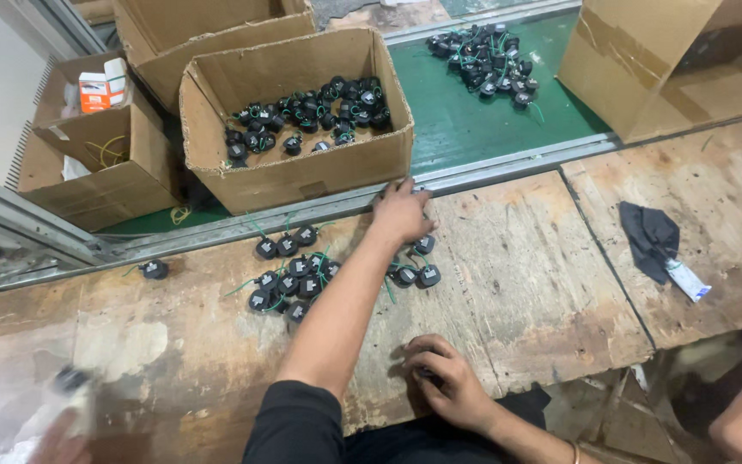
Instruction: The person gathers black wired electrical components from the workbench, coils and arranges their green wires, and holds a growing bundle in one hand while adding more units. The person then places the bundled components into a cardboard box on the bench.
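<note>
Meanwhile left hand [401, 210] reaches flat, fingers spread, empty, beside black parts [294, 275] clustered on counter [517, 258]; right hand [444, 382] curled over one part. Box [302, 172] partly filled; many left outside.

We see bare wooden bench [517, 258] to the right of our left hand [401, 210], open all the way to the dark cloth [650, 236]. To its left, the cluster of small black parts [294, 271] crowds the board. Ahead, the metal rail [491, 167] and the open cardboard box [294, 176] block the way; beyond the rail, green belt [465, 120] lies open.
</note>
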